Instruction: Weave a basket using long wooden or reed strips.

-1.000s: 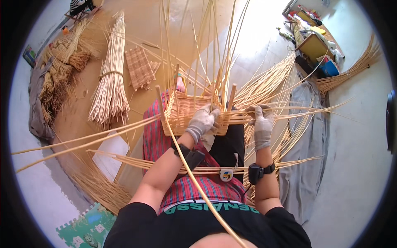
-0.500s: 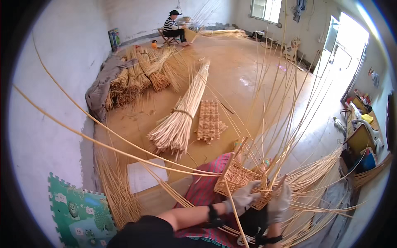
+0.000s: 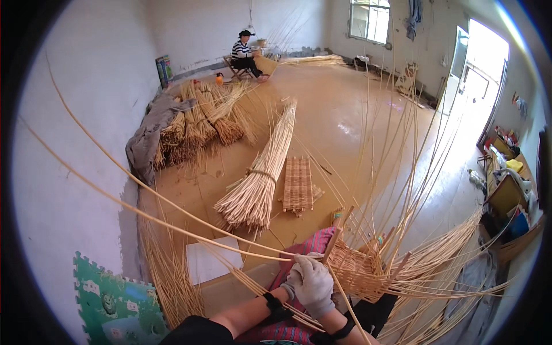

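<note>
The worker's left hand and right hand crowd together by long canes; I can't make out their grip. Just right, the woven basket; beyond, a tied bundle, then a seated person.

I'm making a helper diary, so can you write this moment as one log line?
right hand: at the long canes, grip unclear | left hand: partly hidden behind it | woven basket: right of both hands

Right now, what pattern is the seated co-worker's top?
Striped top, black and white; head view.
</note>
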`<state>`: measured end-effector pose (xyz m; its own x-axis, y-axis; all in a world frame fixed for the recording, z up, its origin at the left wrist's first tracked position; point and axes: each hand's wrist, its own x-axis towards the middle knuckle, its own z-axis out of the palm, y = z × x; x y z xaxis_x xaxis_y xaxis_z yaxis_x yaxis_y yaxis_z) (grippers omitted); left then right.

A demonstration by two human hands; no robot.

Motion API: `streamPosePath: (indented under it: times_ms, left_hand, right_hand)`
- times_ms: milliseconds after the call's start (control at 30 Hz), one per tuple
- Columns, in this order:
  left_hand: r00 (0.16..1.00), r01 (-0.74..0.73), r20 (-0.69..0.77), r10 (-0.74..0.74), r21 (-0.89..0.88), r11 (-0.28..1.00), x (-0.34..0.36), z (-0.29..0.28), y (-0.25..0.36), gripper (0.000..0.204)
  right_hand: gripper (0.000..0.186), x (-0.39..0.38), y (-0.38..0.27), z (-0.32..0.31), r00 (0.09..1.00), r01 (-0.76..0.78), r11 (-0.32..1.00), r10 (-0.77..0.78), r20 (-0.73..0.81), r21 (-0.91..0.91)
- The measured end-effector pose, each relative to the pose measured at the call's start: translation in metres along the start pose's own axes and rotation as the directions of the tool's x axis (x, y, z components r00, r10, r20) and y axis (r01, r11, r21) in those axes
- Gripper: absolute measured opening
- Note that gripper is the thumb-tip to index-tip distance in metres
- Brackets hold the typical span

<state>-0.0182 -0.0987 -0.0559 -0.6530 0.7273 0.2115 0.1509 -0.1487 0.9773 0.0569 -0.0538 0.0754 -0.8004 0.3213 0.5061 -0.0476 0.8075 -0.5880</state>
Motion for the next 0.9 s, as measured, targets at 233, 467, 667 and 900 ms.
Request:
streamPosePath:
  times_ms: [233, 467, 667, 900]
  left_hand:
    - [1.0, -0.019, 0.021, 0.018, 0.012, 1.0, -0.004, -0.004, -0.001, 0.034]
    - [0.952, -0.304, 0.032, 0.303, 0.157, 0.94, 0.015, -0.009, -0.071, 0.031]
    - [0.996, -0.087, -0.002, 0.089, 0.177, 0.98, 0.025, -0.03, 0.028, 0.027]
    - [0.888, 0.297, 0.329, -0.321, 0.123, 0.947, 0.039, -0.04, -0.007, 0.029]
  right_hand:
    - [0.031, 0.001, -0.02, -0.007, 0.994, 0.072, 0.974, -0.053, 0.093, -0.216]
    - [0.018, 0.015, -0.009, -0.021, 0.998, -0.06, 0.981, 0.053, -0.041, -0.185]
    - [0.014, -0.025, 0.0, -0.033, 0.938, -0.332, 0.862, 0.346, 0.034, 0.383]
    - [0.014, -0.069, -0.004, -0.03, 0.99, -0.114, 0.992, 0.11, 0.084, 0.052]
